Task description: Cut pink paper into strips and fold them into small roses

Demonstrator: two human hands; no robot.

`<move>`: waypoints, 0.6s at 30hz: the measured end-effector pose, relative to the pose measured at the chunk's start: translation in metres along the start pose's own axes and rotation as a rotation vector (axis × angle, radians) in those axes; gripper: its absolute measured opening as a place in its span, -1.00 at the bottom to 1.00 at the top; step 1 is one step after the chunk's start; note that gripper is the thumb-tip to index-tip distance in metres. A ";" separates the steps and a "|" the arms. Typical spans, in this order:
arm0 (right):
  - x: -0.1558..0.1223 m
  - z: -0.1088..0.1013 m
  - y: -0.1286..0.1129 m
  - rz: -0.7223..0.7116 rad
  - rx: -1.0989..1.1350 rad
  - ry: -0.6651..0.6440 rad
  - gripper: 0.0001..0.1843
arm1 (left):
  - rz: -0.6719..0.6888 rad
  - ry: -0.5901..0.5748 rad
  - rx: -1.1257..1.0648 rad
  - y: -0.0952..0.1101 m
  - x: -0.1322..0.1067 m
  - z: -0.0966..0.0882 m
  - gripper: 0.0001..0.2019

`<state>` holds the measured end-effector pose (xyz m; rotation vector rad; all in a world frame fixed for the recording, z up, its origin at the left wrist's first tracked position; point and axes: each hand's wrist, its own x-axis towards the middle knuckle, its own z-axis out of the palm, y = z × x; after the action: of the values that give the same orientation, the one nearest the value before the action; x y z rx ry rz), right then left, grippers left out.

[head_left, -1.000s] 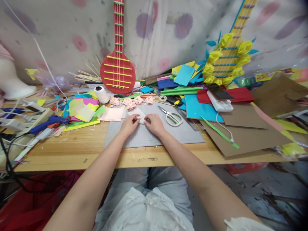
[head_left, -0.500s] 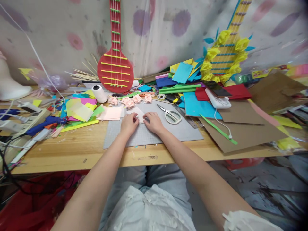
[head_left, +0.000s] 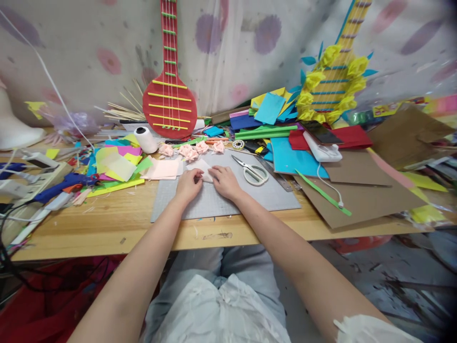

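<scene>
Head view: the small pale pink folded paper piece [head_left: 200,166] lies on the grey gridded cutting mat [head_left: 264,196], just past the fingertips and between the two hands, on the side away from the person. Its long axis runs across the mat, left to right, with the right end a little nearer. Both hands are equally close to it. The left hand [head_left: 188,183] pinches the near left corner between thumb and forefinger. The right hand [head_left: 225,181] has its fingers bent down onto the right end; I cannot tell whether it grips or only presses. The white-handled scissors [head_left: 253,171] lie just to the right, and the row of pink paper roses [head_left: 193,151] sits beyond. Compared with a second ago, the hands have drawn a little closer together and cover more of the paper; the paper keeps its place on the mat.
</scene>
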<state>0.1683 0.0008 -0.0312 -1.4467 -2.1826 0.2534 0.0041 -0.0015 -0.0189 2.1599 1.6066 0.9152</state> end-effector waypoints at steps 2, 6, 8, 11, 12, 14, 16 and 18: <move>0.005 -0.002 0.003 -0.006 0.020 -0.026 -0.62 | 0.005 0.002 0.018 0.000 0.003 0.001 -0.71; 0.021 -0.017 0.014 -0.054 0.124 -0.127 -0.57 | 0.141 -0.020 0.103 -0.001 0.015 -0.003 -0.65; 0.030 -0.024 0.018 -0.086 0.137 -0.189 -0.56 | 0.209 0.002 0.137 -0.001 0.023 -0.006 -0.65; 0.042 -0.030 0.021 -0.095 0.121 -0.293 -0.55 | 0.283 0.035 0.160 0.003 0.034 -0.009 -0.64; 0.045 -0.031 0.022 -0.083 0.133 -0.311 -0.53 | 0.305 0.042 0.164 0.006 0.037 -0.011 -0.65; 0.050 -0.032 0.025 -0.054 0.188 -0.303 -0.48 | 0.348 0.061 0.167 0.015 0.041 -0.013 -0.66; 0.053 -0.035 0.027 -0.047 0.254 -0.254 -0.46 | 0.372 0.095 0.161 0.026 0.045 -0.015 -0.67; 0.053 -0.041 0.029 -0.056 0.275 -0.213 -0.51 | 0.393 0.133 0.144 0.037 0.049 -0.017 -0.68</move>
<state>0.1963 0.0559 0.0079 -1.2512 -2.2431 0.6877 0.0290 0.0302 0.0307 2.6253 1.3630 1.1023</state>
